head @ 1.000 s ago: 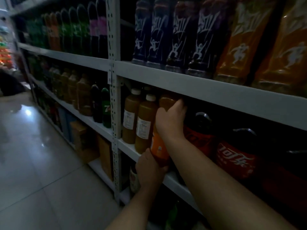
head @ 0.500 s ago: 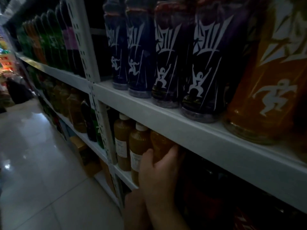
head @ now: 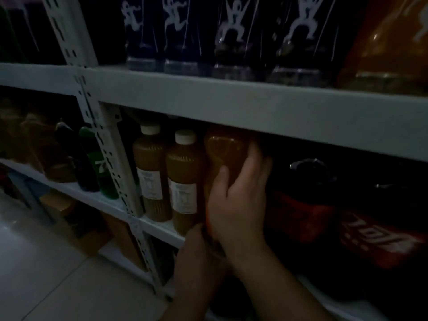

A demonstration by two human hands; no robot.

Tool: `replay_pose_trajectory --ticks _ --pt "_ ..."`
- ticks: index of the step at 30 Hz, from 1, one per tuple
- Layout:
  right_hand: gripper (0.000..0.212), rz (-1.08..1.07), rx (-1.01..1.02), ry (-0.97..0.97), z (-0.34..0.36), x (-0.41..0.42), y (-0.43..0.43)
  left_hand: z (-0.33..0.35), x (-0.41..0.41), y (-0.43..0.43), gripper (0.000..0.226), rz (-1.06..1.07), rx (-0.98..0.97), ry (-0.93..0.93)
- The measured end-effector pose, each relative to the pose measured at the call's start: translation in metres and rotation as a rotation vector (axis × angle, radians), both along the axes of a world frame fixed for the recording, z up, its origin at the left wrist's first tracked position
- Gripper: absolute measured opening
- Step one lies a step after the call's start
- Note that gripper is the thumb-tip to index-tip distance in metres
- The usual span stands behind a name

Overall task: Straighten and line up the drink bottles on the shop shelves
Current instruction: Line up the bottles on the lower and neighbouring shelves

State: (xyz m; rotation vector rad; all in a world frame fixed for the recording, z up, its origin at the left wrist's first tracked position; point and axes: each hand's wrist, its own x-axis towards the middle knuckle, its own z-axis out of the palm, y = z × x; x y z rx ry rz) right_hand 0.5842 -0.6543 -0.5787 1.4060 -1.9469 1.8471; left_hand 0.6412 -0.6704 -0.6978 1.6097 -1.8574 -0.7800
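While the right hand [head: 236, 205] is wrapped around the upper body of the orange bottle [head: 225, 154], thumb lying across the front and fingers curled round the far side, the left hand [head: 199, 249] sits right below it against the bottle's base. Its fingers are tucked out of sight in the dark, so I honestly can't tell if it's gripping or just propping. The bottle looks roughly upright, top nearly touching the underside of the shelf board [head: 231, 105] just above the right hand. Its foot is hidden behind both hands at the front edge of the lower shelf [head: 162, 228]. Just left of the hands are two brown bottles with white caps [head: 184, 181], standing side by side, the nearer one touching or almost touching the orange one. Further left, past the white slotted post [head: 108, 158], there's a green bottle [head: 102, 167] next to a dark one. Right of the hands it's pretty murky, but you can make out red-labelled cola bottles [head: 298, 212]. Above the hands, on the upper board, there's a row of dark purple bottles [head: 187, 42] with white figure logos, and a big orange one [head: 389, 47] off to the upper right. Down left of the arms are a cardboard box [head: 76, 218] and pale tiled floor [head: 46, 274].
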Motion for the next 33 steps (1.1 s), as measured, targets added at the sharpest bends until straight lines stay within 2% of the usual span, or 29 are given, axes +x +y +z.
replay_pose_trajectory --ticks 1,4,6,9,13,16,19,21,25,29,33 --pt "0.061 -0.015 0.019 0.019 0.000 0.000 0.000 -0.005 0.002 0.002 0.052 -0.007 -0.023 0.030" --pt "0.063 -0.045 0.065 0.066 0.002 0.002 0.004 -0.021 0.002 0.001 0.099 0.014 -0.062 0.110" --pt "0.066 -0.075 0.088 0.090 0.004 0.005 0.007 -0.030 0.003 0.000 0.110 0.034 -0.097 0.168" --pt "0.072 -0.104 0.128 0.077 0.006 0.009 0.009 -0.036 0.008 -0.003 0.103 -0.056 -0.156 0.216" --pt "0.086 -0.021 0.225 -0.073 0.008 0.008 0.006 -0.036 0.021 -0.004 0.092 -0.181 -0.230 0.167" --pt "0.087 0.002 0.203 -0.161 0.009 0.005 0.000 -0.036 0.027 -0.005 0.087 -0.204 -0.213 0.222" --pt "0.080 -0.029 0.199 -0.083 0.002 0.007 -0.006 -0.039 0.030 -0.004 0.071 -0.200 -0.229 0.279" --pt "0.077 -0.098 0.219 -0.031 -0.006 0.009 -0.009 -0.040 0.027 -0.001 0.068 -0.192 -0.276 0.215" --pt "0.078 -0.209 0.247 -0.017 -0.013 0.012 -0.013 -0.032 0.021 0.006 0.077 -0.131 -0.304 0.098" --pt "0.083 -0.363 0.261 0.070 -0.016 0.019 -0.012 -0.029 0.025 0.007 0.098 -0.158 -0.263 0.074" --pt "0.087 -0.399 0.281 0.107 -0.022 0.026 -0.005 -0.032 0.025 0.002 0.086 -0.153 -0.265 0.127"
